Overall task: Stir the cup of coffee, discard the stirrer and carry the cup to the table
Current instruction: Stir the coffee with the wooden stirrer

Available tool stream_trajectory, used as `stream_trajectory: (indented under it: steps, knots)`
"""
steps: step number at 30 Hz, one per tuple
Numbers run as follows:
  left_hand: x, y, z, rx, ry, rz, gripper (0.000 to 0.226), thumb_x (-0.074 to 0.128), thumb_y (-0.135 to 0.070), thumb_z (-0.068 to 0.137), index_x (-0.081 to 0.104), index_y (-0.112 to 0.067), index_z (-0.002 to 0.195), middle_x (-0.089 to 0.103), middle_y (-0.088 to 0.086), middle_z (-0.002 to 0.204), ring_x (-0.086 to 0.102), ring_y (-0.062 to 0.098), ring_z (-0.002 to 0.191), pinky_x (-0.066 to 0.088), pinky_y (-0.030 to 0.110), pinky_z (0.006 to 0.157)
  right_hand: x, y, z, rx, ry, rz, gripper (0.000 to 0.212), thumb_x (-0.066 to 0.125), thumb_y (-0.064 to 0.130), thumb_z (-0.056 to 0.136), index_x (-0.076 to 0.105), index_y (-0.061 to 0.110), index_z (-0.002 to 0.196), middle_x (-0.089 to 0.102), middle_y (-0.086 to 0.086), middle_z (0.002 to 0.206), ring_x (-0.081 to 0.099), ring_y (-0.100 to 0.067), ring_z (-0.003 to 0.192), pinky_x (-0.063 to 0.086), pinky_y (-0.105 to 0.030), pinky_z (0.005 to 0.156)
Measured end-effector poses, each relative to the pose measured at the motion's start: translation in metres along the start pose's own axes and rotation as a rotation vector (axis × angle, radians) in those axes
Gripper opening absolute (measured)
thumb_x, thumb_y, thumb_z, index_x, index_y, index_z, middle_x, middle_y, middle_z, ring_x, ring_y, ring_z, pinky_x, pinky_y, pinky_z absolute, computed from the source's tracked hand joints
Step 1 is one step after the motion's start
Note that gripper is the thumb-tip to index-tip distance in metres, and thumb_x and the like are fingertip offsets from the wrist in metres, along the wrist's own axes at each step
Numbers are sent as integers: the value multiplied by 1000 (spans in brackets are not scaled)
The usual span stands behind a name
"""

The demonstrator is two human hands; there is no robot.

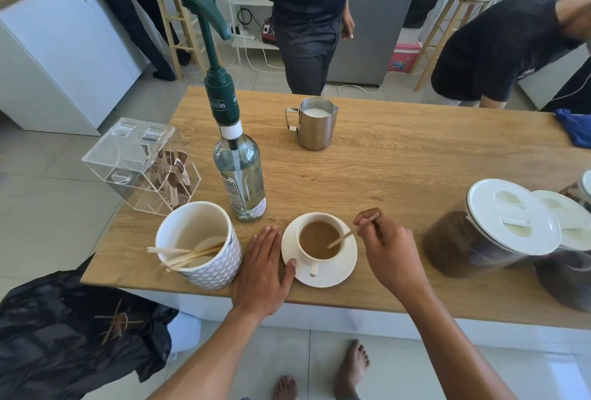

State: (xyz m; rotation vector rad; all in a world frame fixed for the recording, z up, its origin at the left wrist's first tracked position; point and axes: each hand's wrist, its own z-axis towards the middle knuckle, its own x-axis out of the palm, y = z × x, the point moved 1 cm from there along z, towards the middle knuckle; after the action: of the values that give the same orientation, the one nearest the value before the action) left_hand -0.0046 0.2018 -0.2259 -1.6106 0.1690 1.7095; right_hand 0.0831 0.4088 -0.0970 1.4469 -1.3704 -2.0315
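A white cup of milky coffee (319,239) stands on a white saucer (347,267) near the front edge of the wooden counter (399,169). My right hand (388,247) pinches a thin wooden stirrer (343,238) whose lower end dips into the coffee. My left hand (262,267) lies flat on the counter, fingers together, with the thumb touching the saucer's left rim. A bin lined with a black bag (73,335) sits on the floor at the lower left, with several used stirrers inside.
Left of the cup stand a patterned white holder (208,249) with several stirrers, a pump bottle (240,172) and a clear acrylic sachet box (140,163). A steel milk jug (315,123) is behind; coffee jars (492,230) are right. Three people stand beyond the counter.
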Motion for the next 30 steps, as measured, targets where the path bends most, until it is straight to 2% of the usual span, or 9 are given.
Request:
stream_trajectory:
  steps: [4, 8, 12, 13, 16, 21, 24, 27, 30]
  knots:
    - [0, 1, 0, -5, 3, 0, 63, 31, -47, 100, 39, -8, 149, 37, 6, 156, 23, 17, 148, 15, 37, 122, 4, 3, -3, -34, 55, 8, 16, 55, 18, 98, 68, 25, 92, 72, 8, 80, 57, -15, 56, 43, -26, 52]
    - [1, 0, 0, -4, 4, 3, 63, 31, -47, 100, 39, -8, 149, 37, 6, 156, 22, 17, 148, 15, 37, 122, 2, 1, -1, -3, 1, 1, 18, 52, 14, 97, 66, 20, 87, 63, 3, 60, 45, -9, 44, 33, -22, 44]
    - [2, 2, 0, -9, 13, 5, 64, 30, -48, 100, 38, -9, 150, 36, 5, 157, 22, 17, 148, 16, 38, 122, 3, 3, -1, -28, 40, 26, 15, 54, 20, 98, 69, 22, 93, 72, 3, 78, 63, -20, 63, 48, -35, 58]
    - [2, 2, 0, -10, 15, 6, 64, 30, -48, 100, 38, -9, 150, 36, 5, 157, 22, 17, 148, 16, 38, 122, 4, 2, -1, -17, 60, 30, 17, 55, 19, 97, 70, 23, 90, 72, 3, 77, 62, -22, 61, 48, -36, 56]
    - [1, 1, 0, -8, 11, 3, 63, 31, -48, 100, 38, -8, 150, 36, 5, 157, 23, 17, 148, 16, 38, 122, 1, -3, -1, 27, 18, 16, 21, 53, 13, 97, 65, 24, 83, 64, 3, 62, 46, -11, 44, 36, -24, 44]
    - [0, 1, 0, -11, 9, 3, 64, 30, -48, 100, 38, -9, 150, 36, 5, 157, 23, 17, 148, 15, 37, 122, 1, 1, -1, -27, 50, 6, 16, 55, 19, 98, 69, 23, 92, 72, 8, 80, 59, -9, 60, 43, -22, 53]
    - [0, 0, 0, -11, 13, 8, 64, 29, -49, 100, 37, -9, 150, 36, 5, 157, 22, 17, 148, 16, 38, 122, 1, -1, -2, 4, 31, 11, 18, 54, 15, 97, 67, 21, 86, 65, 8, 65, 47, -7, 45, 35, -21, 45]
    - [0, -1, 0, -8, 4, -1, 64, 31, -48, 100, 39, -8, 149, 37, 5, 156, 23, 18, 147, 15, 37, 122, -2, -3, 0, -1, -14, 11, 15, 53, 20, 98, 65, 24, 89, 69, 3, 70, 56, -14, 51, 43, -28, 51]
    - [1, 0, 0, -11, 8, -5, 64, 31, -48, 100, 37, -8, 150, 36, 5, 157, 23, 17, 148, 15, 37, 122, 1, -3, -2, 3, 53, 7, 18, 54, 20, 97, 66, 28, 87, 73, -4, 74, 60, -23, 58, 46, -36, 57]
